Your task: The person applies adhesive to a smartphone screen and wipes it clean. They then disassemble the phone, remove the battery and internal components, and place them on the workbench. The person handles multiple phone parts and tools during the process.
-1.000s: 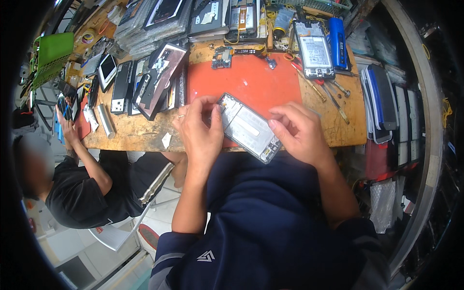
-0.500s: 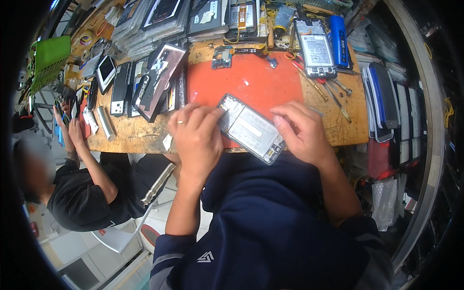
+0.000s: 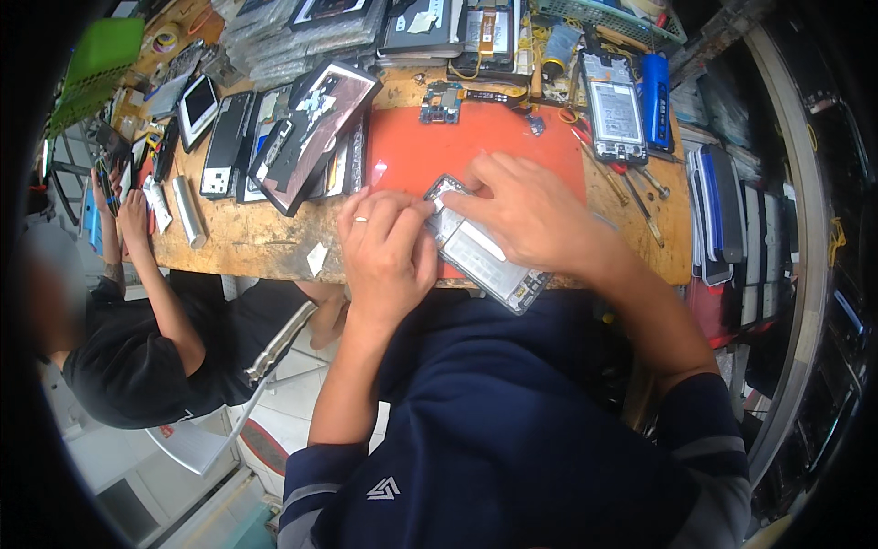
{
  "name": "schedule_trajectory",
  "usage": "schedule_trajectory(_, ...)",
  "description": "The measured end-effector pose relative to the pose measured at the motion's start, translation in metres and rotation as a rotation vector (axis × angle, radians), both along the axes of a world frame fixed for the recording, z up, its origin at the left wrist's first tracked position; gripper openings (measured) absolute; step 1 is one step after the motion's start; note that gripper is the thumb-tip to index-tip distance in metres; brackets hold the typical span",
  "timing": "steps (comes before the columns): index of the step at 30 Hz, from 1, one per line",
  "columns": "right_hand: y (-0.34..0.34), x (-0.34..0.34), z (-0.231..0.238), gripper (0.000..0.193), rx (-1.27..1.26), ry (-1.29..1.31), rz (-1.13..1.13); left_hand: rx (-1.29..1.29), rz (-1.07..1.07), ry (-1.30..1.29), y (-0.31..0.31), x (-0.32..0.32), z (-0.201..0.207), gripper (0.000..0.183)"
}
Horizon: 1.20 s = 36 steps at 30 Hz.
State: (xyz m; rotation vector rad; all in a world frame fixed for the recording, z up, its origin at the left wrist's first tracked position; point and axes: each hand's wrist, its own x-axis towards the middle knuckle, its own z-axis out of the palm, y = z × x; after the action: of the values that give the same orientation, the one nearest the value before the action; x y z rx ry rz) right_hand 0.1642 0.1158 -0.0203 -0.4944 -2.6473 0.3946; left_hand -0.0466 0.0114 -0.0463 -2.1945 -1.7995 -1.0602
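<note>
A phone frame point(image 3: 476, 258) with a silvery-grey inside lies tilted at the near edge of the orange mat point(image 3: 430, 142), its lower corner sticking out past the table. My left hand point(image 3: 384, 242) grips the frame's upper left edge with curled fingers. Across its upper part reaches my right hand point(image 3: 526, 210), thumb and fingertips closed together near the top end. Whatever those right fingertips pinch is hidden or too small to make out. Beyond the hands, a blue circuit board point(image 3: 441, 103) with a dark flex cable sits at the mat's far edge.
Stacked phone parts point(image 3: 315, 137) stand left of the mat. At the right are an opened phone point(image 3: 615, 110), a blue tool point(image 3: 656, 101) and screwdrivers point(image 3: 645, 209). A silver tube point(image 3: 189, 212) lies at the left, near a seated co-worker point(image 3: 137, 348). Phone panels point(image 3: 718, 201) are stacked beyond the right edge.
My right hand has moved from the frame's right side leftward over its upper end, and its fingers have closed there. My left hand stays at the left edge. The view has shifted slightly.
</note>
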Motion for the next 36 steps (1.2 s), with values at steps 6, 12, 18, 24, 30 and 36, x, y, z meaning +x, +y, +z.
schedule_trajectory(6,0.008,-0.003,-0.013,0.035,-0.117,0.151,-0.02,0.017,0.011,-0.005,0.0,-0.001,-0.001,0.036)
schedule_trajectory(12,0.004,-0.003,-0.013,0.036,-0.036,0.103,0.001,-0.005,0.032,-0.038,-0.002,0.0,0.0,0.04)
schedule_trajectory(18,0.001,-0.006,-0.014,0.033,-0.116,0.225,-0.087,0.029,0.043,-0.108,-0.002,0.001,0.001,0.032)
schedule_trajectory(24,-0.002,0.013,-0.013,0.026,-0.333,0.442,-0.217,-0.009,-0.02,0.08,-0.003,-0.003,0.006,0.031)
schedule_trajectory(30,-0.057,0.061,0.021,0.06,-0.193,0.12,-0.251,0.036,0.079,-0.216,-0.006,-0.005,-0.005,0.052)
schedule_trajectory(36,-0.095,0.055,0.008,0.081,-0.162,0.074,-0.361,0.088,0.171,-0.359,-0.011,0.0,-0.012,0.034)
